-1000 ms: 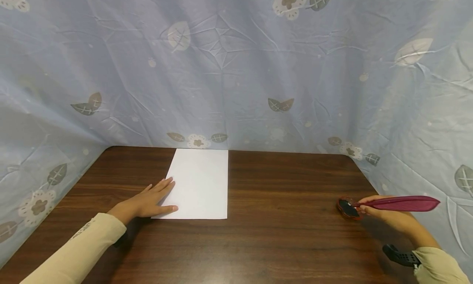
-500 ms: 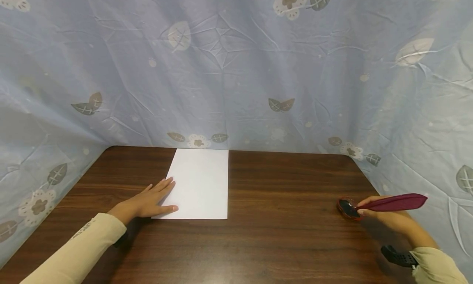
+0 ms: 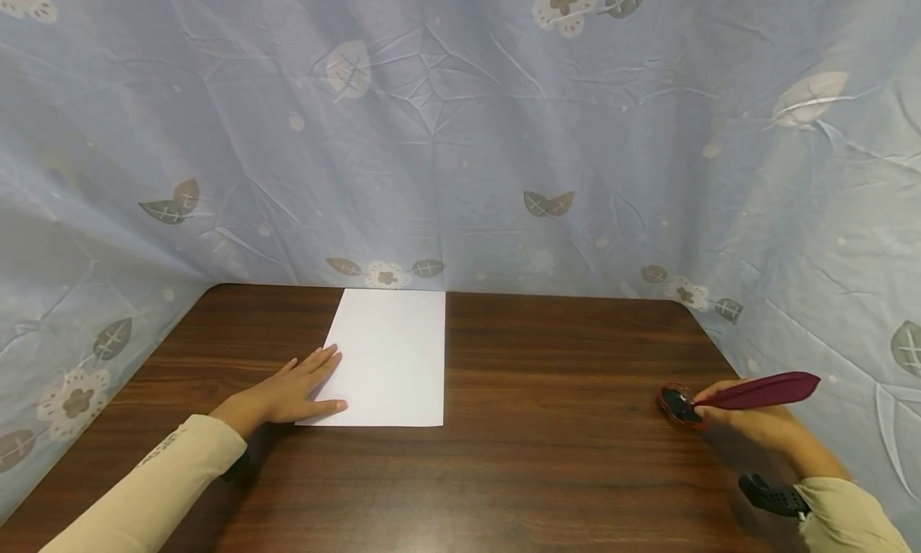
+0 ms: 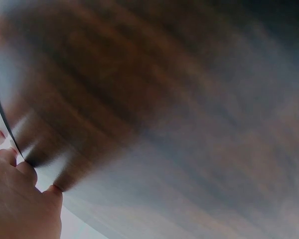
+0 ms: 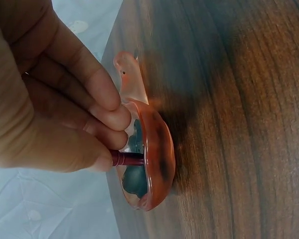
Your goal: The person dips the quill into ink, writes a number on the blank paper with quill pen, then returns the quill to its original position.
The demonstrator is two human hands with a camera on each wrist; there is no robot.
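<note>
In the head view my left hand point(image 3: 291, 395) lies spread over the lower left edge of a white paper sheet point(image 3: 392, 361), its thumb and fingertips on the sheet. On the right, my right hand point(image 3: 751, 423) pinches a quill pen with a dark red feather point(image 3: 770, 391). The right wrist view shows the pen's dark red metallic shaft point(image 5: 128, 158) between thumb and fingers. Its lower end goes into a small translucent reddish dish point(image 5: 162, 154) with a handle point(image 5: 133, 84), and the tip is hidden behind the rim. Black ink-like liquid point(image 5: 134, 181) fills the dish.
The dark wooden table point(image 3: 547, 457) has rounded far corners. Pale blue leaf-and-flower cloth point(image 3: 475, 153) hangs behind it and along both sides. A black band point(image 3: 773, 497) is on my right wrist.
The feather end of the quill pen has swung left and slightly up, while its lower end stays at the dish. My left hand and the paper have not moved.
</note>
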